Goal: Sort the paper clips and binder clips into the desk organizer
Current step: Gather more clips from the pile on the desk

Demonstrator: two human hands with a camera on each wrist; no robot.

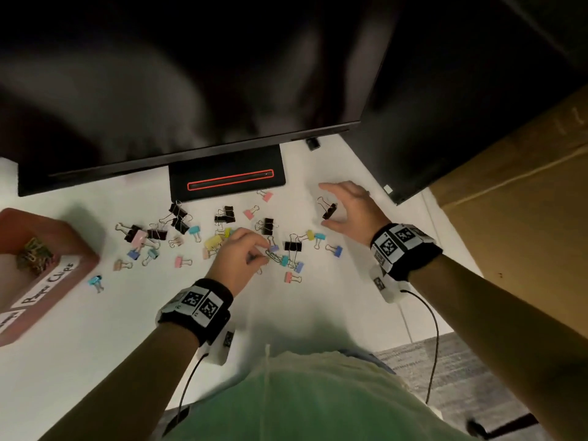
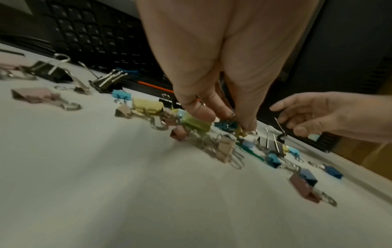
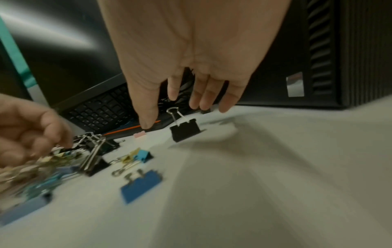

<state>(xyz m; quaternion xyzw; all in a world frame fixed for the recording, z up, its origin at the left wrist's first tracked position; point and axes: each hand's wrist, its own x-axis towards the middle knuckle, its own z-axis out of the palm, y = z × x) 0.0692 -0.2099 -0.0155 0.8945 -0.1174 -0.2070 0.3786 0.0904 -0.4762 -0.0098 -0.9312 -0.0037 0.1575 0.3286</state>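
Picking step: left hand pinches a paper clip mid-desk; right hand spread wide over a black binder clip, which needs closing on.

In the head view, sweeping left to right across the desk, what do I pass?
desk organizer → lone blue binder clip → left hand → black binder clip → right hand
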